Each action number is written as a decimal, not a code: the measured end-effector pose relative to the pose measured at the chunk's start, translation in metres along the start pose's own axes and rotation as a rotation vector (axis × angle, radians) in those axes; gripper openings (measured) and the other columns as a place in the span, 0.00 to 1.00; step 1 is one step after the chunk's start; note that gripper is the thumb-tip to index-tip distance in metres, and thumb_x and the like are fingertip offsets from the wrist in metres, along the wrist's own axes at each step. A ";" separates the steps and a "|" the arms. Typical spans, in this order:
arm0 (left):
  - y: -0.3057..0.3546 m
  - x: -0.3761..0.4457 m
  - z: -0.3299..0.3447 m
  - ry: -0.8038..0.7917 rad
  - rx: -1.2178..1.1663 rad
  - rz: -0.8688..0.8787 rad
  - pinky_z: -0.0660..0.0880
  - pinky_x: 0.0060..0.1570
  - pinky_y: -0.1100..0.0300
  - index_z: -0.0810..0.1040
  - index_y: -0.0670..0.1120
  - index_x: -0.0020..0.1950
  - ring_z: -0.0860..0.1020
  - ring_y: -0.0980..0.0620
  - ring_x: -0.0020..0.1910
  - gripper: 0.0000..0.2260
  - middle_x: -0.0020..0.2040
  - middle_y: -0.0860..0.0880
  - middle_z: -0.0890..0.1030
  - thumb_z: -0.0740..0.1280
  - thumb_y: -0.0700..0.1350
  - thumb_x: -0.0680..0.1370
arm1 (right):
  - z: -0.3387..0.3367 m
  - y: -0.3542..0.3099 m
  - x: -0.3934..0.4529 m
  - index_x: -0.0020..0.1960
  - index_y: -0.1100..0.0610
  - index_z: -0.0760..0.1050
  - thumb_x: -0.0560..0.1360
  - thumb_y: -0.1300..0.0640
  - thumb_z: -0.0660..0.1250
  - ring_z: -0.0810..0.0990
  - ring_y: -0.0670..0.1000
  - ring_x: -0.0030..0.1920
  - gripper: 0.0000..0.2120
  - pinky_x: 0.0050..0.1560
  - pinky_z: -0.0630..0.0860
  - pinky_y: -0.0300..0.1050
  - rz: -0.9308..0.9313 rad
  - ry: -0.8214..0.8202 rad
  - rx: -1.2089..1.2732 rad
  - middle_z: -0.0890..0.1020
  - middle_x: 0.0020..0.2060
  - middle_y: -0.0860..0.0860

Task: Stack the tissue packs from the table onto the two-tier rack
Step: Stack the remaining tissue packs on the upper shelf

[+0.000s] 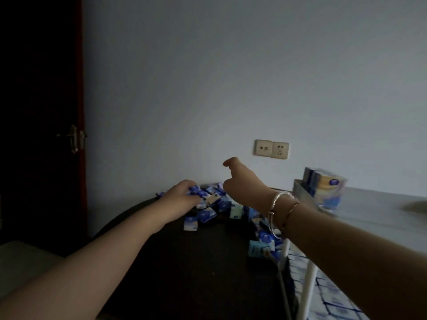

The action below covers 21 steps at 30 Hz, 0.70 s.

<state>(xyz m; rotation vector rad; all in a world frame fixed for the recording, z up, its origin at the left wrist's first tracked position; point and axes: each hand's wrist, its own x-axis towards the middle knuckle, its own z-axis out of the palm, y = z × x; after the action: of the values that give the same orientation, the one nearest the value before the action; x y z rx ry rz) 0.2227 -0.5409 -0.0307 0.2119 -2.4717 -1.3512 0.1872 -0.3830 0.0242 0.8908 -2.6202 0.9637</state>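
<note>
While the left hand [184, 192] reaches into the pile of tissue packs [215, 204] at the dark table's [184, 262] far edge, fingers curled on packs, grip unconfirmed, the right hand [242, 185] hovers above, empty, half-curled. Rack [307, 280] sits at lower right, lower tier already lined with packs. Risk: raking the loose heap could push packs off the far edge.

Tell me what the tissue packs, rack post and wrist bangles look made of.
Tissue packs: glossy plastic film, judging by the printed blue-white wrap. Rack post: smooth, white-coated tube, probably metal. Bangles on the right wrist: shiny metal, one silvery, one gold-toned.
</note>
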 end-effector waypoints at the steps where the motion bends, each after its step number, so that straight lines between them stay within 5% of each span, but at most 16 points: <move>1: -0.018 -0.001 -0.005 0.017 0.015 -0.024 0.68 0.52 0.63 0.67 0.49 0.71 0.73 0.54 0.57 0.21 0.63 0.50 0.74 0.63 0.41 0.77 | 0.021 0.004 0.007 0.70 0.62 0.60 0.75 0.65 0.58 0.75 0.56 0.53 0.24 0.42 0.70 0.37 0.025 -0.031 -0.016 0.71 0.59 0.58; 6: -0.085 0.009 -0.015 0.028 0.127 -0.174 0.65 0.50 0.64 0.65 0.50 0.74 0.70 0.55 0.58 0.24 0.69 0.48 0.71 0.63 0.41 0.77 | 0.110 0.049 0.046 0.67 0.64 0.63 0.74 0.63 0.61 0.70 0.62 0.64 0.22 0.59 0.69 0.49 0.154 -0.136 -0.073 0.69 0.65 0.62; 9: -0.110 0.037 -0.004 -0.005 0.158 -0.202 0.64 0.56 0.64 0.61 0.52 0.76 0.67 0.52 0.68 0.26 0.75 0.49 0.63 0.62 0.42 0.78 | 0.148 0.089 0.075 0.71 0.63 0.59 0.74 0.61 0.61 0.67 0.62 0.67 0.27 0.65 0.67 0.52 0.193 -0.168 -0.129 0.68 0.67 0.62; 13: -0.140 0.096 0.032 -0.034 0.174 -0.205 0.73 0.54 0.59 0.59 0.54 0.76 0.72 0.49 0.65 0.28 0.76 0.50 0.60 0.63 0.41 0.79 | 0.182 0.142 0.111 0.73 0.56 0.59 0.75 0.58 0.61 0.57 0.62 0.73 0.28 0.71 0.59 0.57 0.251 -0.180 -0.226 0.62 0.72 0.60; 16: -0.161 0.145 0.068 -0.052 0.243 -0.163 0.62 0.71 0.52 0.56 0.55 0.77 0.60 0.46 0.75 0.31 0.78 0.50 0.55 0.64 0.41 0.78 | 0.198 0.178 0.137 0.75 0.51 0.56 0.77 0.56 0.59 0.45 0.61 0.76 0.28 0.74 0.51 0.58 0.263 -0.113 -0.306 0.50 0.77 0.57; 21: -0.177 0.211 0.121 -0.114 0.562 -0.016 0.52 0.72 0.37 0.47 0.62 0.77 0.45 0.43 0.77 0.33 0.79 0.53 0.44 0.63 0.55 0.78 | 0.200 0.230 0.176 0.76 0.50 0.51 0.77 0.57 0.59 0.39 0.60 0.76 0.30 0.74 0.45 0.59 0.226 0.089 -0.510 0.43 0.77 0.56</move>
<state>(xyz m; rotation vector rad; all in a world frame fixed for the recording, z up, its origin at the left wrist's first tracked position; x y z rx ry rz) -0.0204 -0.5998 -0.1977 0.2836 -2.8981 -0.6551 -0.0900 -0.4560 -0.1802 0.4252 -2.7280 0.3258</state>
